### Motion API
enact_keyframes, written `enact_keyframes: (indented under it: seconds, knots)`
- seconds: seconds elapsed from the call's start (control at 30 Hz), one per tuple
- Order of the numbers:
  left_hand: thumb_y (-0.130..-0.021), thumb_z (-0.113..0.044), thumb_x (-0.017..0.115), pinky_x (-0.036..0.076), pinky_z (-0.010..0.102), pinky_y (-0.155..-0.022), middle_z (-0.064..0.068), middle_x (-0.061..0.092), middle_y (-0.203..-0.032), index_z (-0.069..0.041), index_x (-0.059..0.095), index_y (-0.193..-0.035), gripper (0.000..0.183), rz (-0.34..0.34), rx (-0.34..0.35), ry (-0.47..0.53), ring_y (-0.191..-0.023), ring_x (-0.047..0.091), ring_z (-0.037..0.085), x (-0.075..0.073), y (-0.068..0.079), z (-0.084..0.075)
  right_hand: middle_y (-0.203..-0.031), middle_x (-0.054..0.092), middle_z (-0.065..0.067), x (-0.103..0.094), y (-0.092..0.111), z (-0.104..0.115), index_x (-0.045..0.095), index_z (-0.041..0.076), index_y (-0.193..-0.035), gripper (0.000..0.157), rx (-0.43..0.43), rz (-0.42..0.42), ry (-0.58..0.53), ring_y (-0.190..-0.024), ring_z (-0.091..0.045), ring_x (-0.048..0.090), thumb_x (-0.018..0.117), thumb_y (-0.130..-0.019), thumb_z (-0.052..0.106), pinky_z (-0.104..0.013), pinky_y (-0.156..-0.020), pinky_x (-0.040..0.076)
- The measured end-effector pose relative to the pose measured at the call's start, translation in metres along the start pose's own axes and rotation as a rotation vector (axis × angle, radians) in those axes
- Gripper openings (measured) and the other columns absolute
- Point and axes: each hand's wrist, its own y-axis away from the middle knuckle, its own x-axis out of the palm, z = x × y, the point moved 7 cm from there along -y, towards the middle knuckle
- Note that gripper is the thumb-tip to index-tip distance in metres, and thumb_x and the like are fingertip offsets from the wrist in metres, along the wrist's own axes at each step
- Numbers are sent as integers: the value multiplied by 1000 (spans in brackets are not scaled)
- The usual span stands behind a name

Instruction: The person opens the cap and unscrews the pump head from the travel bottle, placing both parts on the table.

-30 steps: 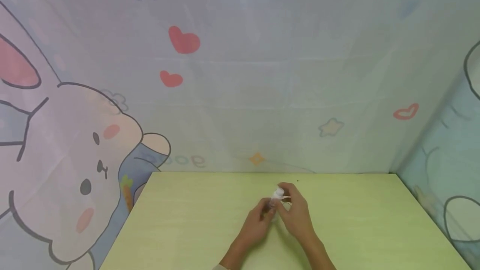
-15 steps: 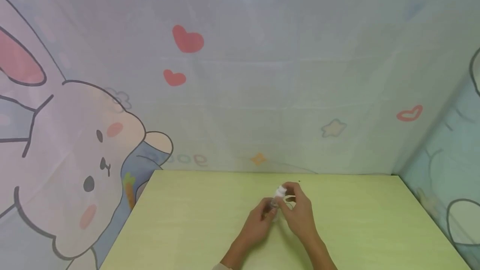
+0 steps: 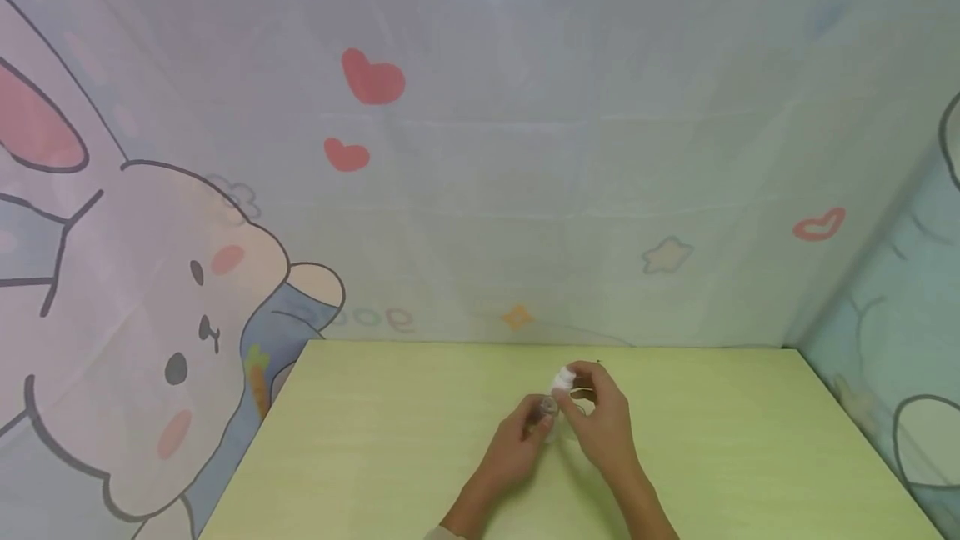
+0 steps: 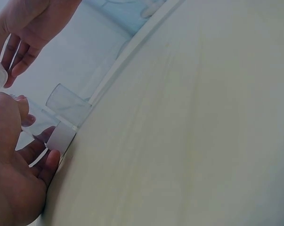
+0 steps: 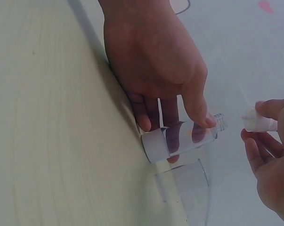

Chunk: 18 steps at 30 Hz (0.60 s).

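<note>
A clear bottle [image 5: 185, 141] with a white base and a bare threaded neck stands on the table in the right wrist view. The fingers and thumb of my left hand [image 3: 513, 442] wrap around its body and cover much of it. Above and to the right of the neck, my right hand [image 3: 603, 419] pinches a ribbed white screw cap [image 3: 562, 380] between thumb and fingers. In the right wrist view a gap separates this cap from the bottle's neck. Close beside the bottle stands a clear cup-shaped cover [image 4: 68, 103], touching neither hand.
The pale yellow-green table [image 3: 390, 432] extends to both sides of the hands. Behind its far edge hangs a printed cloth [image 3: 480, 190] with a rabbit, hearts and stars. A similar cloth [image 3: 892, 340] closes off the right side.
My right hand has lifted the white cap up and to the right, off the bottle, so the threaded neck now shows. The left hand has stayed around the bottle.
</note>
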Motion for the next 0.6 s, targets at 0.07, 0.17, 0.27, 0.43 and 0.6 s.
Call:
enact_keyframes:
  seconds: [0.07, 0.17, 0.27, 0.43, 0.6]
  knots:
    - [-111, -39, 55, 53, 34, -97, -6, 69, -130, -27, 60, -139, 31, 1, -4, 0, -120, 64, 13, 0, 0, 0, -116, 70, -8, 0, 0, 1, 64, 2, -126, 41, 0, -1, -5, -104, -23, 68, 83, -91, 1, -30, -89, 60]
    - [-111, -39, 54, 53, 34, -97, -6, 69, -130, -26, 60, -139, 31, 2, -4, -5, -120, 64, 13, 0, 0, 0, -116, 70, -8, -1, 0, 1, 64, 2, -126, 41, 9, -1, -17, -103, -22, 68, 83, -91, 1, -29, -89, 59]
    - [-111, -39, 54, 54, 35, -97, -6, 69, -130, -26, 60, -139, 31, 4, -3, -6, -120, 64, 13, 0, 0, 0, -116, 70, -7, -1, 0, -1, 64, 2, -126, 40, 20, -1, -25, -103, -21, 68, 83, -91, 3, -27, -89, 59]
    - [-111, -40, 53, 54, 36, -98, -5, 69, -131, -26, 59, -139, 32, 9, -4, 1, -121, 64, 14, 0, 1, -2, -115, 71, -7, -2, -1, 0, 65, 2, -127, 39, 8, -4, -41, -102, -20, 68, 83, -92, 4, -24, -88, 58]
    - [-111, -39, 54, 54, 35, -97, -4, 69, -131, -25, 59, -140, 32, 6, 0, -1, -120, 64, 14, -1, 1, -3, -113, 71, -7, -4, -2, 3, 66, 2, -126, 39, -13, -17, -56, -100, -19, 69, 83, -91, 2, -24, -87, 58]
